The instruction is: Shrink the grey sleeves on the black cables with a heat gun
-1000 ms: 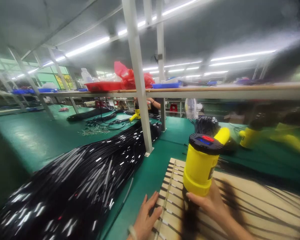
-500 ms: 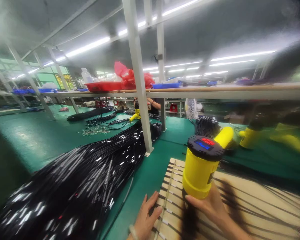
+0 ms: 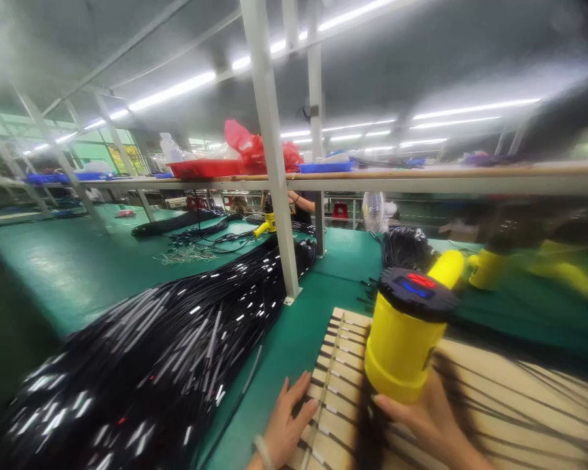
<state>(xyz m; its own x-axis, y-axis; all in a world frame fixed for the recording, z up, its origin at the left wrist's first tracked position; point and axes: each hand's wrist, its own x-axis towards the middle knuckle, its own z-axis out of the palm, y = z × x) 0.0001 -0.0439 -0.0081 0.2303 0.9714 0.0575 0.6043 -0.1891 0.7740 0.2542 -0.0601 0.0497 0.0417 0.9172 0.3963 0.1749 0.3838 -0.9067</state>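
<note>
My right hand (image 3: 428, 418) grips a yellow heat gun (image 3: 404, 352) low on its barrel. The gun points down over a pale wooden board (image 3: 475, 369), its black end cap with a lit red and blue display facing up. Its nozzle is dark and blurred. Black cables (image 3: 340, 386) lie side by side across the board, with short white pieces on them near the left edge. At that edge rests my left hand (image 3: 291, 418), thumb and fingers apart, holding nothing.
A large bundle of black cables (image 3: 161, 333) covers the green table (image 3: 318, 300) to the left. A white post (image 3: 277, 196) carries a shelf with a red tray (image 3: 206, 169). Beyond are another yellow heat gun (image 3: 269, 223), a fan (image 3: 374, 212) and a person's arm (image 3: 301, 202).
The heat gun in my right hand has shifted a little to the right and slightly down over the board. My left hand stays almost in place.
</note>
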